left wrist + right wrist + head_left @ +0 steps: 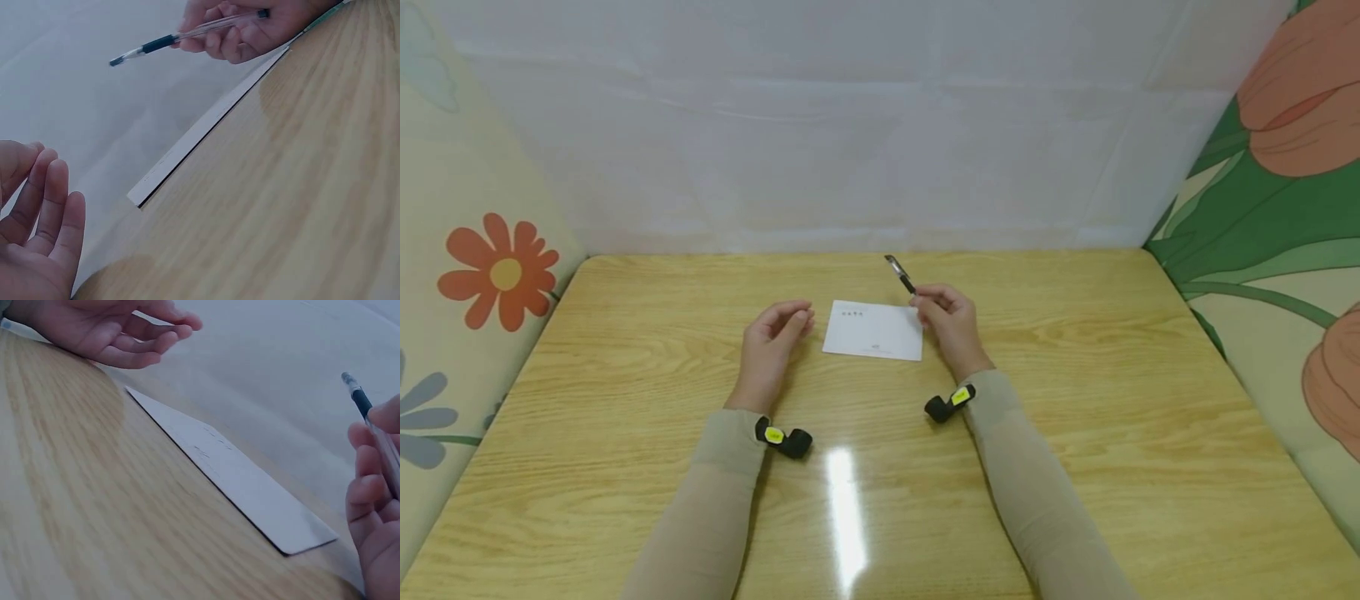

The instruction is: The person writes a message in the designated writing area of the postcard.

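My right hand (953, 327) pinches a clear-barrelled pen (901, 275) between thumb and fingers, its dark grip and tip pointing up and away to the left. In the left wrist view the whole pen (187, 36) shows, held above the table. Between the hands a white card (872, 331) lies flat, with a short line of small dark marks at its upper left and fainter print at its bottom edge. To the left of the card, my left hand (769, 350) holds nothing; its fingers are loosely bent, as the right wrist view shows of that hand (119, 331).
The wooden table (625, 467) spreads around the card, with a bright light reflection in front. A white cloth (820, 150) hangs behind the table's far edge. Flower-patterned panels (1285, 233) stand along both sides. Each wrist wears a small black camera (793, 442).
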`<state>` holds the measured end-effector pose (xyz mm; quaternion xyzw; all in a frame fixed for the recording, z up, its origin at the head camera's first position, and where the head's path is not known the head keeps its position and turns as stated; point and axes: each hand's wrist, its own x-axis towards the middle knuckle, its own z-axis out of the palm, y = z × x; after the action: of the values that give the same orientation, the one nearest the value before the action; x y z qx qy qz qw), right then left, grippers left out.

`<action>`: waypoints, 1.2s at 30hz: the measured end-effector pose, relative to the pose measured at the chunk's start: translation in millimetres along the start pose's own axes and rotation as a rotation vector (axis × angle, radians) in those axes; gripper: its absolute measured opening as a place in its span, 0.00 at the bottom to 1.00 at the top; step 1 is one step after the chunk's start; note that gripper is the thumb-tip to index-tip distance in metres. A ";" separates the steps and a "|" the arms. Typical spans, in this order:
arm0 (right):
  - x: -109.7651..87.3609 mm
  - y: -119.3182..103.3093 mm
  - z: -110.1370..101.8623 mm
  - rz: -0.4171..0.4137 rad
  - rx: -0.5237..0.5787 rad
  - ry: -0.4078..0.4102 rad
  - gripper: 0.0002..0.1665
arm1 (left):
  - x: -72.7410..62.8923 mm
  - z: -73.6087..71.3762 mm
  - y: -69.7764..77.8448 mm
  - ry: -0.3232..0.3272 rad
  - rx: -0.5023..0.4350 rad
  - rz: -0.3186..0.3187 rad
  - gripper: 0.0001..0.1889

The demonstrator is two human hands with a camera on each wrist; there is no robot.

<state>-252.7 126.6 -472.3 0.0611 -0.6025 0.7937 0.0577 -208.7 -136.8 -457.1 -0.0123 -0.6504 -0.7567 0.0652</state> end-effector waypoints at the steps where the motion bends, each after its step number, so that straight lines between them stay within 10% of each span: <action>1: 0.9 -0.4 -1.8 -0.007 -0.001 0.020 0.06 | 0.4 -0.6 -0.3 0.001 -0.001 0.001 0.20; 29: 12.8 -1.9 -28.5 -0.123 -0.536 0.395 0.10 | 3.1 -25.5 4.7 -0.220 -0.009 -0.041 0.28; 36: 12.4 0.4 -30.6 -0.110 -0.637 0.387 0.09 | 3.8 -31.9 3.2 -0.222 0.227 -0.010 0.27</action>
<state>-265.9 156.2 -478.8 -0.0786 -0.7931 0.5590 0.2290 -210.0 -169.0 -458.4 -0.0851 -0.7349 -0.6727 -0.0097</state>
